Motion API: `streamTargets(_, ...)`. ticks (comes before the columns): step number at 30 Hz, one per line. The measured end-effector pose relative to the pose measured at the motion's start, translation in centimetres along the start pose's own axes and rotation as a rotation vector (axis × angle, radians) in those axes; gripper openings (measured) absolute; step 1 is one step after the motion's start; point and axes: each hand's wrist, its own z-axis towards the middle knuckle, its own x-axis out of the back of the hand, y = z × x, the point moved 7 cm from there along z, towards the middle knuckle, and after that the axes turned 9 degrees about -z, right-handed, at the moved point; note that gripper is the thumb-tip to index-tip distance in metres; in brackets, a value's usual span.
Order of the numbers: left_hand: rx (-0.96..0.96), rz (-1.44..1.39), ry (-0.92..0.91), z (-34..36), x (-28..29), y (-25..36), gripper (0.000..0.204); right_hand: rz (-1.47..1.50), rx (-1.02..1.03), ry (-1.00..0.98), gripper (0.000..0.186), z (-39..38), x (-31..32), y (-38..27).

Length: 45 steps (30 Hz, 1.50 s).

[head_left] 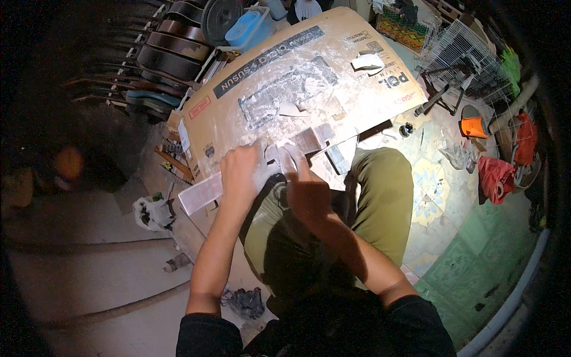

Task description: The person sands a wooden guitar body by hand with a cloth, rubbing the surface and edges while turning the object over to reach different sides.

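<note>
A long, flat pale bar (201,194) lies slantwise across my lap, its near-left end sticking out past my left hand (242,168). That hand is closed over it, dusted white about the thumb. Close beside it, my right hand (302,181) has its fingers bunched together near the bar's middle, their tips whitened. Whatever lies between these fingertips is too small to make out. Just beyond them a brownish rectangular block (307,141) is visible; whether it joins the bar I cannot tell. A grey flat block (338,159) with dark edges rests to the right, near my knee.
A large cardboard sheet (220,128), strewn with white dust and paper scraps (367,62), spreads ahead of me. Several guitars (169,56) stand racked at the far left beside a blue tub (242,30). On the right are a wire cage (461,53) and a red cloth (496,179).
</note>
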Motion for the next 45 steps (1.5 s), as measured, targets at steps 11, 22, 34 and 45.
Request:
streamTargets(11, -0.055, -0.005, 0.034, 1.2, -0.5, -1.4, 0.031, 0.107, -0.277, -0.323, 0.042, 1.1, -1.6, 2.0)
streamTargets(22, 0.000, -0.029, -0.024, 2.2, 0.2, -1.7, 0.037, 0.155, -0.106, -0.091, 0.037, 1.9, -0.4, 1.4)
streamTargets(34, -0.116, -0.066, 0.038, 2.0, -0.4, -1.7, 0.045, 0.041, -0.003, 0.012, 0.053, 1.8, -0.1, 1.4)
streamTargets(45, -0.002, -0.006, -0.004, 2.2, 0.3, -1.5, 0.048, 0.103, 0.040, 0.071, 0.042, 2.1, 1.1, 0.6)
